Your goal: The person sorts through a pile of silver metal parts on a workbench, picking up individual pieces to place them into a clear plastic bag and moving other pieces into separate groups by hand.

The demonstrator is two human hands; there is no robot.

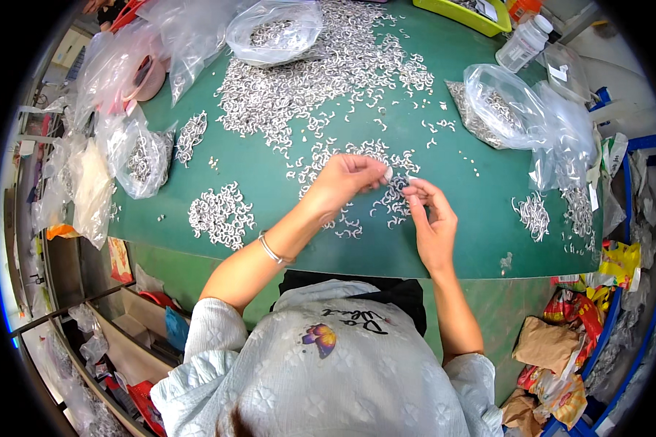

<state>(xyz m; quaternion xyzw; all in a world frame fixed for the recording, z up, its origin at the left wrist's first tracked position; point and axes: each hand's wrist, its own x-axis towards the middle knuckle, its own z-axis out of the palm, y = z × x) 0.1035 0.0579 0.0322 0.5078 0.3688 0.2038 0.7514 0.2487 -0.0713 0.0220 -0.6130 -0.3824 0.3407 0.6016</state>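
Note:
My left hand (342, 180) is closed in a pinch above the small pile of curved silver pieces (317, 156) in the middle of the table. A small pale bit shows at its fingertips, too small to name. Just to its right, my right hand (434, 222) has thumb and fingers drawn together over the same pile; what they hold, if anything, cannot be made out. Farther back spreads a large heap of the same crescent-shaped pieces (306, 87). Smaller piles lie at the left (221, 215) and at the right (532, 216).
Clear plastic bags of pieces stand at the back (273, 33), left (147, 160) and right (496, 109) of the green table (284, 247). A white bottle (525, 44) and a yellow-green tray (466, 16) are at the far right. Drawers (127, 328) flank the left, a blue rack (638, 349) the right.

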